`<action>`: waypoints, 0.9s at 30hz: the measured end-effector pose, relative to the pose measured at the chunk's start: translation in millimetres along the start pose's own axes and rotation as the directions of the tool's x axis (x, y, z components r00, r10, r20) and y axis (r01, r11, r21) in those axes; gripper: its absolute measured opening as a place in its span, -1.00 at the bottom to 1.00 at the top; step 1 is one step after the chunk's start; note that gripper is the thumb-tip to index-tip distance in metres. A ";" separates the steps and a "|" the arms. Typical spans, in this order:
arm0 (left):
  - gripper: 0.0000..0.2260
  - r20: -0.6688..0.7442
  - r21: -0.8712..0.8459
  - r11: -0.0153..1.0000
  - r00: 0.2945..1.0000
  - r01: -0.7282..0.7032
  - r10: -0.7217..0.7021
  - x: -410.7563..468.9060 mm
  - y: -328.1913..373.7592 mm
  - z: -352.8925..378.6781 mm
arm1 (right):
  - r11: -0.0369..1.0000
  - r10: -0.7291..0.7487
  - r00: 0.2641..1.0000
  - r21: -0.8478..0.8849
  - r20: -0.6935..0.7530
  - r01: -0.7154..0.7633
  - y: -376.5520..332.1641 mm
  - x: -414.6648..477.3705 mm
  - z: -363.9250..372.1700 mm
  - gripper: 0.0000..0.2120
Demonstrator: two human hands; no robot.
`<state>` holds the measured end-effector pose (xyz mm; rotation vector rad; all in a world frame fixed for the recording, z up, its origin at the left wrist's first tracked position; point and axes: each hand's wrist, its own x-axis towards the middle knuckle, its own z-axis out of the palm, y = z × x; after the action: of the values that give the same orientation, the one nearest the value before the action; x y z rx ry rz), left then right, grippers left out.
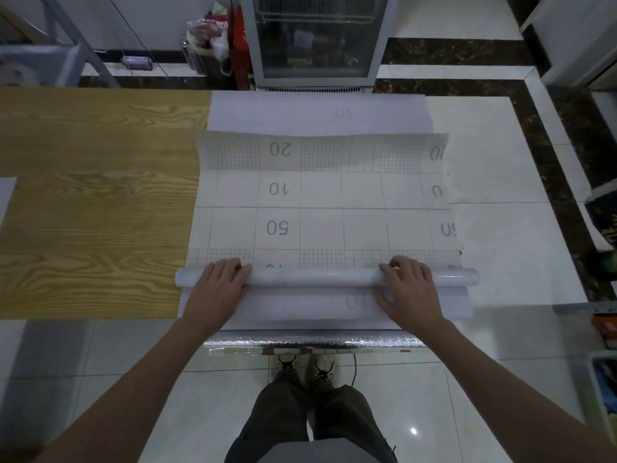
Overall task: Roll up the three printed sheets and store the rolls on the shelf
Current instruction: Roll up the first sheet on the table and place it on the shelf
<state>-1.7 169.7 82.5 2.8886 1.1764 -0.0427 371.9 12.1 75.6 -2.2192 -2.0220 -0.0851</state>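
Observation:
A white sheet [320,208] printed with a grid and numbers lies spread on the floor in front of me. Its near end is wound into a roll [317,278] running left to right. My left hand [218,279] lies over the roll's left part, fingers curled over its top. My right hand [409,282] lies over the right part in the same way. Under it a second pale sheet [300,110] shows at the far and near ends. A wood-grain sheet [93,202] lies flat to the left. A shiny silver sheet edge [314,340] peeks out nearest my feet.
A glass-door cabinet [317,38] stands beyond the sheets, with bags and bottles [207,38] to its left. A metal shelf frame [50,45] is at the far left. Boxes and bins [601,212] line the right edge. My shoes [305,367] stand on white tiles.

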 end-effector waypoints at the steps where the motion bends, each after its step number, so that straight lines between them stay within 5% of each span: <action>1: -0.64 0.012 -0.001 1.000 1.000 0.003 -0.003 1.9 0.9 -0.9 | 1.000 0.007 1.000 -0.012 0.010 -0.007 -2.6 1.5 -0.1 -0.56; 7: -0.71 0.009 0.002 0.998 0.998 -0.068 0.068 1.8 2.2 -2.7 | 0.996 0.083 0.995 -0.015 0.045 -0.083 -14.0 6.8 3.4 -0.58; 15: -0.63 0.087 0.019 1.000 0.996 0.009 -0.011 6.7 6.4 -0.3 | 0.999 0.049 0.997 0.005 0.060 -0.049 -17.3 5.1 2.5 -0.55; 22: -0.76 0.027 0.027 0.999 0.999 0.031 -0.032 12.0 11.4 -1.5 | 0.998 0.062 0.998 0.029 0.000 -0.062 -22.0 4.6 5.1 -0.67; 27: -0.64 0.049 -0.003 1.000 0.998 0.026 -0.026 9.2 19.3 -0.7 | 0.995 0.094 0.995 0.031 0.039 -0.095 -25.2 9.1 6.6 -0.59</action>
<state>18.4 162.4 83.1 2.8514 1.2050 -0.1106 347.4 24.2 71.9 -2.3087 -1.9188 -0.0014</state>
